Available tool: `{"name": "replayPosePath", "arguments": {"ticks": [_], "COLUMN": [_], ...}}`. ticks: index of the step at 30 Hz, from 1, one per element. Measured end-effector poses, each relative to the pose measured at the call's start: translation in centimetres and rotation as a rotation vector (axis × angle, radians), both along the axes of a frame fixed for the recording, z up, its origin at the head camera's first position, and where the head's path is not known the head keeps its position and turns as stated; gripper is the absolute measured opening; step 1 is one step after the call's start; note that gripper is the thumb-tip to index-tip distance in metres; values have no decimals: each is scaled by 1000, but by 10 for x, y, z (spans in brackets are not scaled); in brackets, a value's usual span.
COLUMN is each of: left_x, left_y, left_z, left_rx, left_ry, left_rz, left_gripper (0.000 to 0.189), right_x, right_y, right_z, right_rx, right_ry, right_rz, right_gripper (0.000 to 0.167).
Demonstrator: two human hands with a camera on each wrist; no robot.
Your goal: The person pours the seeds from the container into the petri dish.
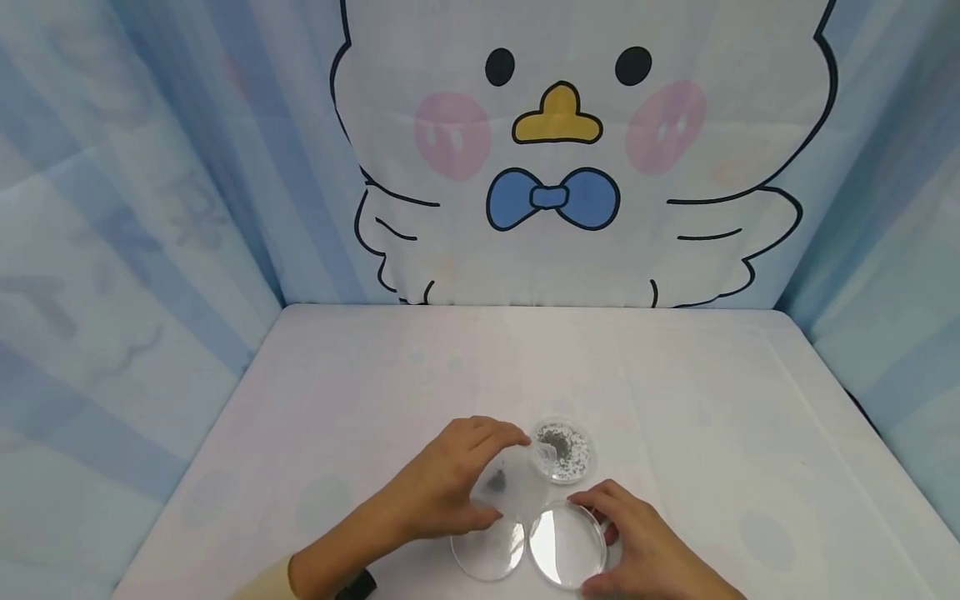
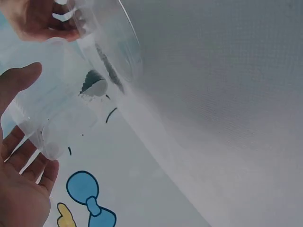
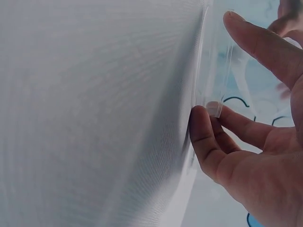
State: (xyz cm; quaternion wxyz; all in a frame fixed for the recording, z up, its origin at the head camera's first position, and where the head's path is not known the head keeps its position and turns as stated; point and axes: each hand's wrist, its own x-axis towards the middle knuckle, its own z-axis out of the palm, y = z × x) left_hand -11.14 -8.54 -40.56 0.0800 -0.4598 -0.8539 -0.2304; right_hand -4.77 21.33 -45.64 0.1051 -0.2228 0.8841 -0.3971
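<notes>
My left hand (image 1: 457, 479) grips the rim of a clear round dish (image 1: 525, 496), thumb on the near side and fingers on the far side. A small dark patch shows through that dish. In the left wrist view the left hand (image 2: 23, 189) spans the same see-through dish (image 2: 57, 109). My right hand (image 1: 630, 533) holds another clear petri dish (image 1: 567, 546) low over the table. Its thumb and fingers are on the rim in the right wrist view, where the dish (image 3: 213, 61) stands edge-on. A third clear dish (image 1: 486, 554) lies partly under the left hand's dish.
Just beyond the hands is a round dish of dark grains and white bits (image 1: 573, 454). A pale cloth covers the table (image 1: 450, 358). Printed curtains (image 1: 555, 258) hang behind and at both sides. A black object (image 1: 356, 586) lies by the left forearm.
</notes>
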Motion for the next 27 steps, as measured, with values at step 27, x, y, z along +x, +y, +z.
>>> {"name": "replayPosePath", "arguments": {"ticks": [27], "left_x": [27], "left_y": [26], "left_z": [11], "left_rx": [-196], "left_ry": [370], "left_rz": [-96], "left_gripper": [79], "right_x": [-1], "right_y": [0], "right_z": [1], "right_rx": [-4], "right_ry": [-50], "right_rz": [0], "right_gripper": [85]}}
